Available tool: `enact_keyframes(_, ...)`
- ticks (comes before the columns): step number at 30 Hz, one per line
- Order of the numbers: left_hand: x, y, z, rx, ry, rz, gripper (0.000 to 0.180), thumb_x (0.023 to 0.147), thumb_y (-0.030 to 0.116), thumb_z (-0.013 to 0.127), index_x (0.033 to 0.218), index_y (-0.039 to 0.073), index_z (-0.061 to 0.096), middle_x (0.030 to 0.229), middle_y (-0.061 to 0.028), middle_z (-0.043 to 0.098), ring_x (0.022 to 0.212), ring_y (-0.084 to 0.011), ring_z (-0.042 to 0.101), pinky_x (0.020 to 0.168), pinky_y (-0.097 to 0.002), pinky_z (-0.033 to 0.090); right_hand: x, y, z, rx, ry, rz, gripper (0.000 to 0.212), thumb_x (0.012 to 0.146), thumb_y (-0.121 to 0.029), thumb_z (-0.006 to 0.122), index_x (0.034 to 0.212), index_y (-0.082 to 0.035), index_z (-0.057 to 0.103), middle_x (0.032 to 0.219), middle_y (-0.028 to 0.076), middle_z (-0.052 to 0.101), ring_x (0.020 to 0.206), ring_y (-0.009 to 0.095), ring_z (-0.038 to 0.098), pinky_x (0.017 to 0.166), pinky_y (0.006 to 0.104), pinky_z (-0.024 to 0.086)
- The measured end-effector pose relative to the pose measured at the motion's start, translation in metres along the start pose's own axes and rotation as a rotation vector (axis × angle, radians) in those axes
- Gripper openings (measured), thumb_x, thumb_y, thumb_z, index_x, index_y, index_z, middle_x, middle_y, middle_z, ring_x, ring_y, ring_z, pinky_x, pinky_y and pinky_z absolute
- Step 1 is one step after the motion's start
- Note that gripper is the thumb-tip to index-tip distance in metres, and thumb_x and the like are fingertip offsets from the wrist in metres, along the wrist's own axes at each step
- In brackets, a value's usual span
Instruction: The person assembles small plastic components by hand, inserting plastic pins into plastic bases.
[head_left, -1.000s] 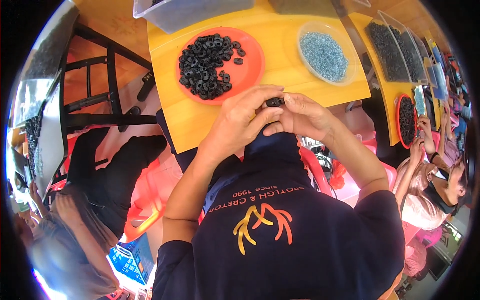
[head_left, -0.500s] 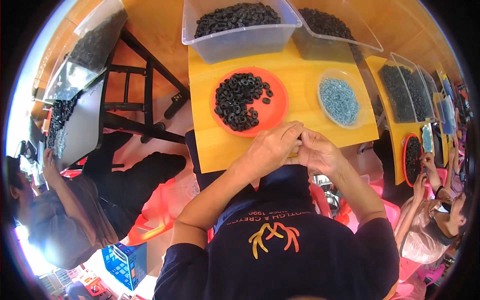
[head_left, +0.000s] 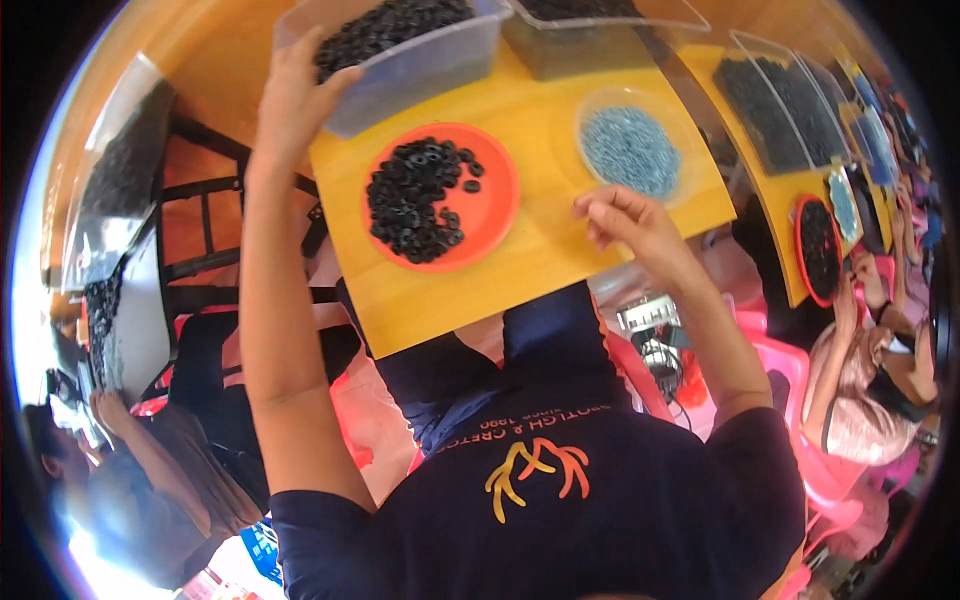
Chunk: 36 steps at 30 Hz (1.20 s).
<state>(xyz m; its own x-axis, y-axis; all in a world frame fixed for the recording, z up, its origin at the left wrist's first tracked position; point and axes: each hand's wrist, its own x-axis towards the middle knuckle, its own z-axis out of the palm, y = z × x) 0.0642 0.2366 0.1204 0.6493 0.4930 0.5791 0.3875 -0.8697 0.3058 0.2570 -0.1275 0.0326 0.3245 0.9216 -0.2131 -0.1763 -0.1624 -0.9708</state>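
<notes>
My left hand (head_left: 295,105) reaches over the left end of a clear plastic bin (head_left: 415,80) at the far side of the table, its thumb spread away from the fingers. Nothing shows in its grasp. In the bin lie many small black ring-shaped parts (head_left: 385,35). Near the table's right front edge hovers my right hand (head_left: 630,225) with fingers curled together; whatever they may hold is hidden. Just beyond it stands a clear round bowl (head_left: 592,100) of small blue-grey pieces (head_left: 630,150). Black ring parts (head_left: 410,205) cover the left side of a round red plate (head_left: 490,215).
All this stands on a yellow tabletop (head_left: 540,90). A second clear bin (head_left: 590,50) is at the back right. To the right, a person (head_left: 870,370) works at another yellow table with a red plate (head_left: 818,250). A person (head_left: 150,470) sits at the left.
My hands were together at the table's front edge. The left has moved up and left to the bin; the right has drawn apart near the bowl. The view has tilted and shifted.
</notes>
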Motion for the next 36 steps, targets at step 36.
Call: enact_keyframes(36,-0.215,0.165,0.081,-0.918,-0.452,-0.472,0.022,0.093,0.003,0.064,0.115,0.0,0.067,0.083,-0.0055,0.064,0.067,-0.0104,0.058,0.061,-0.0259,0.048,-0.009,-0.023,-0.091,-1.101,0.548,-0.158,0.021,0.087,-0.025,0.072,0.095,-0.005,0.07,0.087,0.009,0.071,0.069,0.022,0.063,0.067,0.0353,0.05)
